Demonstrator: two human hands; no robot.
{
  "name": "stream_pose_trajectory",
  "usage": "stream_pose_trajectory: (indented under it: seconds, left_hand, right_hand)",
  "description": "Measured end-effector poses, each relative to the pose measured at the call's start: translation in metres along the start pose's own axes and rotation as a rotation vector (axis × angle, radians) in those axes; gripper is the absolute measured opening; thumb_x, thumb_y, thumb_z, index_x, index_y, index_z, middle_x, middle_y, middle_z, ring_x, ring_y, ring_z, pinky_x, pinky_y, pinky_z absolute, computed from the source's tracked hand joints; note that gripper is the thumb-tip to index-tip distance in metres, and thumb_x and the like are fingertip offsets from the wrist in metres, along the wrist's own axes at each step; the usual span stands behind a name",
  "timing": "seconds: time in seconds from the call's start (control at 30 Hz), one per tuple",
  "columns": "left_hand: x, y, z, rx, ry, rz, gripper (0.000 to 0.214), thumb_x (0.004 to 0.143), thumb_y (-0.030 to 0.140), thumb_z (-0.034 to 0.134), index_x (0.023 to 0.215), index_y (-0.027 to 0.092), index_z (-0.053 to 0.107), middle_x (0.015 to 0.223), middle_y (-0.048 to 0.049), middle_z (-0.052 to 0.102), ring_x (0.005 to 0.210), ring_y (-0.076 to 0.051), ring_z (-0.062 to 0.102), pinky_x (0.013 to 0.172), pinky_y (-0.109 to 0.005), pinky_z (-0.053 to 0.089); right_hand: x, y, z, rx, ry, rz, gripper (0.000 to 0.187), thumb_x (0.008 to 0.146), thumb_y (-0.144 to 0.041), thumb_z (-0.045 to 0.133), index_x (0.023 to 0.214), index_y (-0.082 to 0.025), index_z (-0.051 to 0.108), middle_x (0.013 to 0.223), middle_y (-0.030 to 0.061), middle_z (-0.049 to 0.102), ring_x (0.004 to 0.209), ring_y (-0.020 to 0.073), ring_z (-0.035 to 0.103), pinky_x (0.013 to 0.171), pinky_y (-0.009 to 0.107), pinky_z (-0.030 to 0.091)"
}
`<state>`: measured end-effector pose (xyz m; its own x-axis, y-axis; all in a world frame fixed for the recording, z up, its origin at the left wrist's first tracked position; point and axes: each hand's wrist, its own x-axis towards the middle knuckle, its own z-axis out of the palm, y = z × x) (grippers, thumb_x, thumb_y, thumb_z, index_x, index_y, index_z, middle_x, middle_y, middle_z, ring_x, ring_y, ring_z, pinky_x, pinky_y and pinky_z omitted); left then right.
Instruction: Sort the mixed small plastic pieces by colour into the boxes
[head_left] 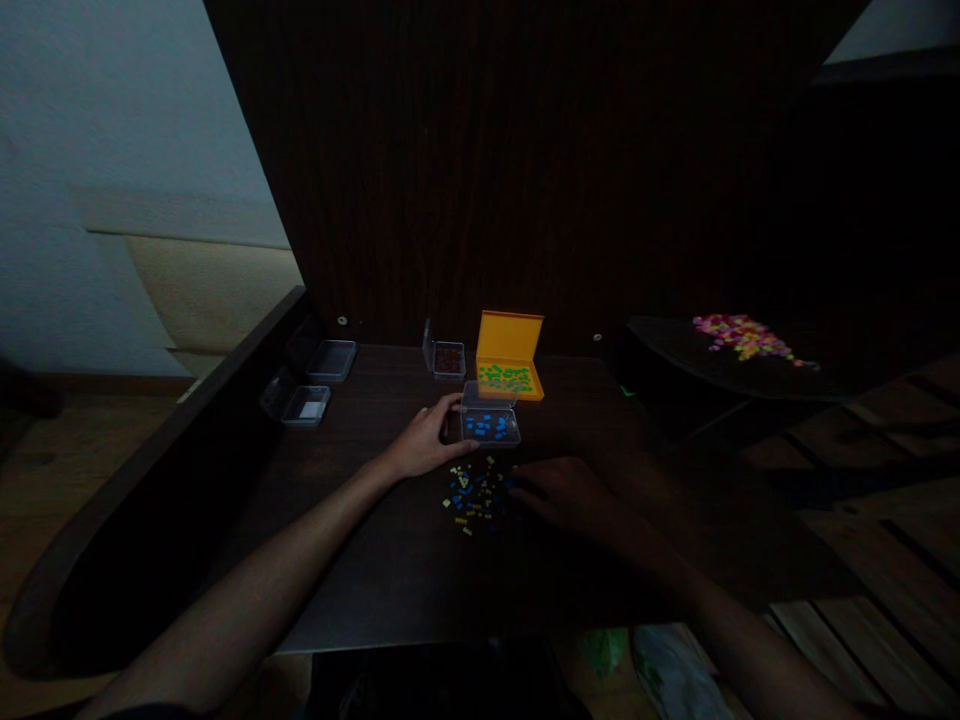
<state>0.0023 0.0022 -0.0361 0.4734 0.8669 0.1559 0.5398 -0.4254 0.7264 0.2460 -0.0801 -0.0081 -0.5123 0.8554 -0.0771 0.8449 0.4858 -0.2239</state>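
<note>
Near frame centre, the left hand (429, 440), thumb and fingers parted, touches an open, clear rectangular plastic box (517, 431) holding small blue pieces (480, 432); just below, the shadowed right hand (561, 490), grip unclear, meets scattered blue-and-yellow pieces (465, 484).

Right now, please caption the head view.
Left hand at the box of blue pieces, right hand at the pile.

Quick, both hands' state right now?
Left hand: open, at the box of blue pieces.
Right hand: by the loose pieces; too dark to tell its grip.
</note>
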Motion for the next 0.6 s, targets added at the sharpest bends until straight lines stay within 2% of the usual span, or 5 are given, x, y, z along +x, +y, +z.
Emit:
stream_pose_trajectory:
  seconds: [0.23, 0.4, 0.6]
  left_hand:
    - [0.000, 0.002, -0.001, -0.005, 0.002, -0.001, 0.075, 0.074, 0.053, 0.064, 0.136, 0.022, 0.036, 0.123, -0.0094, 0.061, 0.085, -0.021, 0.059, 0.082, -0.038, 0.048]
    - [0.000, 0.001, -0.001, 0.004, -0.004, -0.002, 0.075, 0.074, 0.052, 0.065, 0.137, 0.022, 0.035, 0.123, -0.0088, 0.061, 0.083, -0.020, 0.059, 0.082, -0.038, 0.048]
    - [0.001, -0.001, 0.000, 0.001, -0.004, 0.017, 0.076, 0.075, 0.052, 0.064, 0.137, 0.021, 0.034, 0.122, -0.0099, 0.061, 0.083, -0.021, 0.059, 0.081, -0.038, 0.048]
  right_hand:
    - [0.003, -0.002, -0.004, -0.053, -0.064, 0.016, 0.026, 0.094, -0.034, 0.048, 0.104, -0.020, 0.068, 0.099, 0.0091, 0.072, 0.086, 0.0209, 0.067, 0.074, 0.028, 0.045]
    - [0.005, -0.015, -0.006, -0.245, -0.148, 0.054, 0.028, 0.096, -0.033, 0.043, 0.106, -0.017, 0.063, 0.085, 0.0109, 0.071, 0.075, 0.0229, 0.067, 0.065, 0.029, 0.041]
    - [0.005, -0.019, -0.003, -0.343, -0.130, 0.050, 0.030, 0.096, -0.037, 0.041, 0.108, -0.015, 0.059, 0.084, 0.0121, 0.070, 0.076, 0.0230, 0.066, 0.066, 0.029, 0.038]
